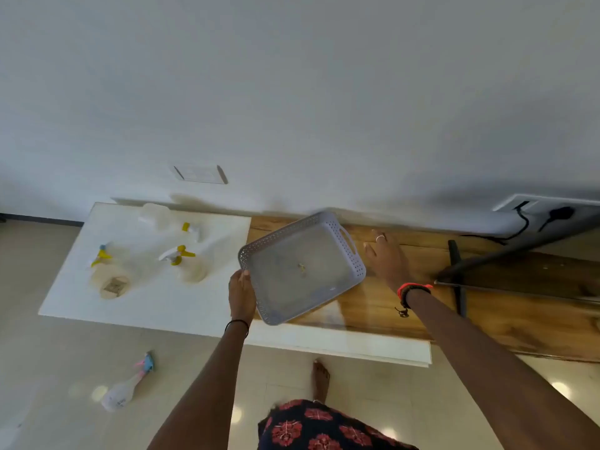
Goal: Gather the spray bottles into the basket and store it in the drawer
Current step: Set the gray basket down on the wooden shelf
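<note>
A pale lavender perforated basket point(349, 254) is tilted over the seam between the white top and the wooden top. My left hand point(242, 295) grips its near left rim. Just beyond the basket's right handle, my right hand point(386, 259) is spread with fingers apart, holding nothing. Three clear spray bottles stand on the white top: one with a yellow and blue trigger point(110, 274), one with a yellow and white trigger point(190, 261), and one at the back point(162, 217). Another bottle with a pink and blue trigger point(125, 388) lies on the floor.
The white counter point(156, 306) joins a wooden counter point(406, 313) along the wall. A dark monitor stand point(457, 277) and cables plugged into a wall socket point(539, 206) are at the right. My bare foot point(321, 378) is on the tiled floor below.
</note>
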{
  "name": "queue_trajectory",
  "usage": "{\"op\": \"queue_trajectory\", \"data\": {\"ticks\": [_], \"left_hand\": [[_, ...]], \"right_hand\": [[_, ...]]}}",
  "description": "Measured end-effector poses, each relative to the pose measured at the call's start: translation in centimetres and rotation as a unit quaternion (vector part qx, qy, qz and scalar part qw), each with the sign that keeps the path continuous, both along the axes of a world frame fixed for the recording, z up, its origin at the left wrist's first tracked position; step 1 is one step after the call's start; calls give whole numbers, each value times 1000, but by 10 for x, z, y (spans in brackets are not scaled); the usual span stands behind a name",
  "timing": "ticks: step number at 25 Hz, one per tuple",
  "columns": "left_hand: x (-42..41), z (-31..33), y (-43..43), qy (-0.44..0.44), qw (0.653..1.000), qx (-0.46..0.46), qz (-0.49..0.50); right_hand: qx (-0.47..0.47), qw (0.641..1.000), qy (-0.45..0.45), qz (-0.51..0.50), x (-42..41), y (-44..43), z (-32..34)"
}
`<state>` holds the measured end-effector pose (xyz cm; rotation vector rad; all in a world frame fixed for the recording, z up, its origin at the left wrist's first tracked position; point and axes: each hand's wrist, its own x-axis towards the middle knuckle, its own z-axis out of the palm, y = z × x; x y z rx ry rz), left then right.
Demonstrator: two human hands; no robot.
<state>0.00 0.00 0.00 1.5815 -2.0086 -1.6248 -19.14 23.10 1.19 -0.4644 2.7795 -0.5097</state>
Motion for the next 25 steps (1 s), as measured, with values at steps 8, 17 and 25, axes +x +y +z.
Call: {"op": "queue_trajectory", "data": {"ticks": [8, 17, 25], "left_hand": [[-1, -78, 1, -130, 982, 124, 54], [7, -134, -2, -126, 986, 111, 21], [15, -148, -9, -130, 976, 174, 23]], "right_hand": [[12, 985, -155, -79, -33, 5, -83], [1, 961, -257, -100, -46, -2, -143], [-5, 963, -240, -123, -48, -1, -162]]}}
